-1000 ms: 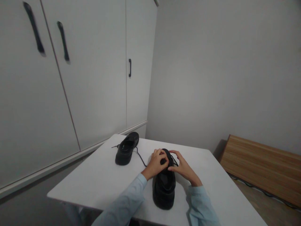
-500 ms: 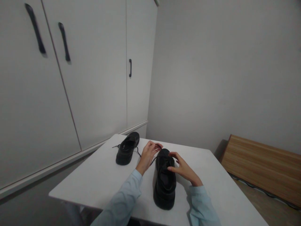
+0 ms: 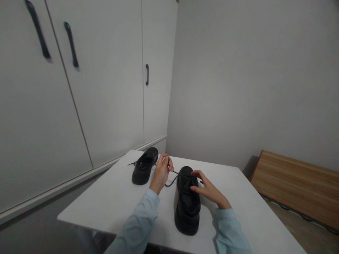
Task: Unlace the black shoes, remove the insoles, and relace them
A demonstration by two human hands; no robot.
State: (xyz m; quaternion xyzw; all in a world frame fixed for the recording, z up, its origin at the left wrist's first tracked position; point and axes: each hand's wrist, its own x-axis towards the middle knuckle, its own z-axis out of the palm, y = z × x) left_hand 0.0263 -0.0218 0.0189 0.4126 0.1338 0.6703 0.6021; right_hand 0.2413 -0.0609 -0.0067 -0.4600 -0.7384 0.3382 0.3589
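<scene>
A grey wall (image 3: 238,88) rises beyond the near shoe (image 3: 186,223), and a white cabinet (image 3: 111,88) stands beyond that shoe and to its left. The white tabletop (image 3: 111,208) lies under the near shoe and reaches out on every side of it. Off to the shoe's right, past the table's edge, a wood-grained panel (image 3: 296,190) slopes, with a dark cable (image 3: 302,217) running along its bottom. My light-blue sleeves come in from my side of the shoe, the left sleeve (image 3: 140,220) to its left and the right sleeve (image 3: 231,229) to its right.

The near shoe itself is black and sits upright, heel towards me, toe pointing away. The far shoe (image 3: 141,176), also black, sits farther off to its left, well apart. My left hand (image 3: 160,173) is raised just left of the near shoe's front, its grip pinched together on a black lace (image 3: 176,173) that runs across to that shoe. My right hand (image 3: 211,192) is at the shoe's right side, thumb and fingers apart, the tips at its upper; I cannot tell how firmly they press. Three dark handles, the nearest to the shoe being the small handle (image 3: 147,74), hang above and left of it. A thin loop of lace curves down beside the shoe's left edge.
</scene>
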